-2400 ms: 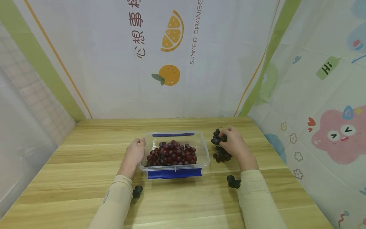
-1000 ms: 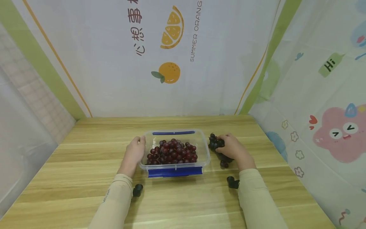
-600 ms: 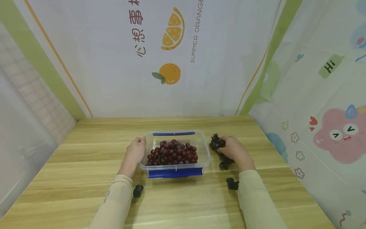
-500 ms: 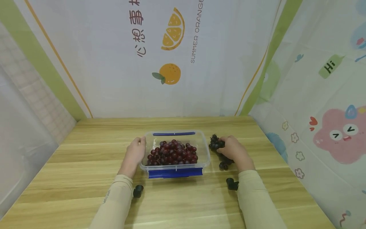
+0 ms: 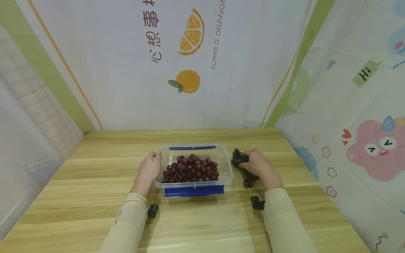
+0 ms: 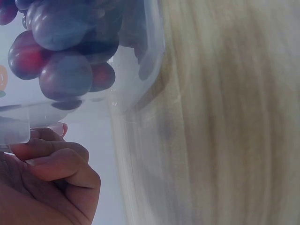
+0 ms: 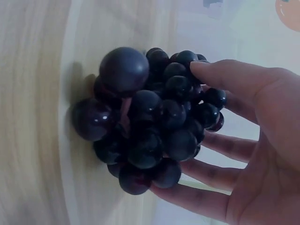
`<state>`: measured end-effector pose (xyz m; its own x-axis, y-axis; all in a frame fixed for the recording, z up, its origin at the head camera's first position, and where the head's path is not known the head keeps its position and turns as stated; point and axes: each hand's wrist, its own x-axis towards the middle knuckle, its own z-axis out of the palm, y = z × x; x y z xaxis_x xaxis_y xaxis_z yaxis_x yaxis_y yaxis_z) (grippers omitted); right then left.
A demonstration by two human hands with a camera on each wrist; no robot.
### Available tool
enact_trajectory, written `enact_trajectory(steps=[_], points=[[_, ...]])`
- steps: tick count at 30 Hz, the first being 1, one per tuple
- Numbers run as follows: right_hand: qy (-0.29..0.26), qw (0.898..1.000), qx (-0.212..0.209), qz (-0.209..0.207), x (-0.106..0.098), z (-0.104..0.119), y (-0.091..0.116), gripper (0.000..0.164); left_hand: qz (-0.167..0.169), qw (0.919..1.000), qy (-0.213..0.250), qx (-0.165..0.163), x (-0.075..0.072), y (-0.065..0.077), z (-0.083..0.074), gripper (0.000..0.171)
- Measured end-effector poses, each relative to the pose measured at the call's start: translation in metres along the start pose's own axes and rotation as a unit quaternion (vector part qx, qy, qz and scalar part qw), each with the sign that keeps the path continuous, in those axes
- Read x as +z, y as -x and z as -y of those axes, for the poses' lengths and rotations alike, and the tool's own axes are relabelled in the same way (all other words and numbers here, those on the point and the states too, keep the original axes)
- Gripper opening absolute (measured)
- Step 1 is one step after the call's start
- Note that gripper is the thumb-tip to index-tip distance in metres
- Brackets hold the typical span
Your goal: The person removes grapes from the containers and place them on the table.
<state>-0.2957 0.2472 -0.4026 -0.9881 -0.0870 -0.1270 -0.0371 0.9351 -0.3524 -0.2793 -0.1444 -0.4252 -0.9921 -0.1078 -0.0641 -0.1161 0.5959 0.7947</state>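
Note:
A clear plastic food container [image 5: 224,168] with blue side clasps stands in the middle of the table, a heap of red grapes [image 5: 191,169] inside. My left hand [image 5: 150,167] grips its left end; in the left wrist view the curled fingers of that hand [image 6: 56,178] pinch the rim. Right of the container, my right hand [image 5: 260,166] holds a bunch of dark grapes [image 5: 238,160] low at the table. In the right wrist view, thumb and fingers of the hand [image 7: 267,136] lie round the dark bunch [image 7: 154,112]. The palm partly covers the bunch in the head view.
The wooden table [image 5: 202,225] runs up to a white printed cloth [image 5: 142,98] at the back. Another patterned cloth [image 5: 341,105] hangs along the right edge. A black wrist mount [image 5: 153,211] sits on the left sleeve and another mount [image 5: 257,203] on the right.
Since the oldest frame my right hand has taken a fuller hold of the dark bunch, and the bunch has shifted slightly toward the container. My left hand and the container have stayed put.

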Motion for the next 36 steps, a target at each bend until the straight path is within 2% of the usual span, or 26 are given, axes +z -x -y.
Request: enact_trajectory(steps=[6, 10, 17, 26, 36], points=[[-0.001, 1.0, -0.016, 0.0, -0.005, 0.003, 0.003, 0.044, 0.003, 1.0, 0.002, -0.001, 0.0, 0.0, 0.0, 0.061], [-0.003, 1.0, -0.012, 0.017, -0.008, 0.006, 0.006, 0.046, 0.001, 1.0, 0.001, 0.002, 0.0, 0.0, 0.001, 0.061], [0.005, 1.0, -0.001, 0.004, -0.002, 0.005, 0.004, 0.054, 0.0, 1.0, 0.004, 0.004, 0.0, 0.0, 0.001, 0.061], [0.032, 0.999, 0.042, -0.009, 0.007, 0.002, 0.004, 0.041, 0.007, 0.9999, 0.007, -0.001, 0.001, 0.0, 0.002, 0.066], [0.028, 0.999, 0.043, -0.015, 0.005, 0.002, 0.003, 0.048, 0.01, 0.9999, 0.013, -0.004, 0.0, -0.001, 0.002, 0.066]])
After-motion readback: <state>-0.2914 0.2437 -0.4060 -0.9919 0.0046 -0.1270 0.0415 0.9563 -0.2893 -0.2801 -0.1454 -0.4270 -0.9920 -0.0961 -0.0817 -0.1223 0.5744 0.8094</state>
